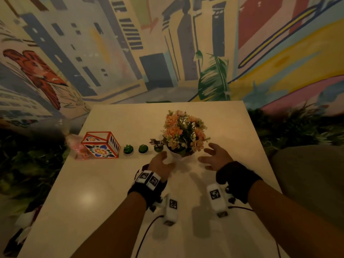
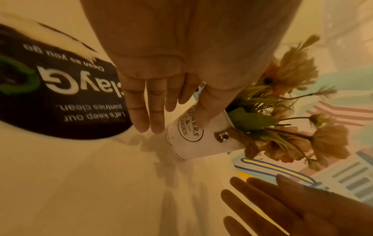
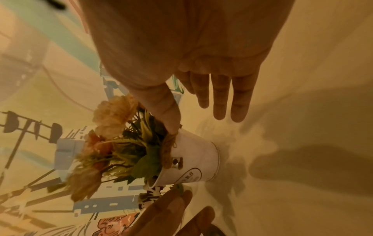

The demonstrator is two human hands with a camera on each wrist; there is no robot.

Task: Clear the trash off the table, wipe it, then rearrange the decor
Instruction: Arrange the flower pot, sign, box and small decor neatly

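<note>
A white tin pot point(image 1: 176, 155) of peach artificial flowers point(image 1: 183, 131) stands on the white table point(image 1: 104, 198). My left hand point(image 1: 161, 162) is just left of the pot and my right hand point(image 1: 216, 156) just right of it, both with fingers spread and nothing held. In the left wrist view the left hand point(image 2: 153, 102) has straight fingers, and its thumb lies in front of the pot point(image 2: 203, 143). The right wrist view shows the right hand point(image 3: 220, 95) with its thumb at the rim of the pot point(image 3: 195, 158). Whether either thumb touches the pot I cannot tell.
Left of the pot stand three tiny green plants point(image 1: 143, 148) in a row, then a painted red-edged box point(image 1: 101, 145). A pink plastic bag point(image 1: 79, 148) lies at the table's left edge. A black sign with white lettering point(image 2: 60, 95) shows in the left wrist view. Greenery surrounds the table.
</note>
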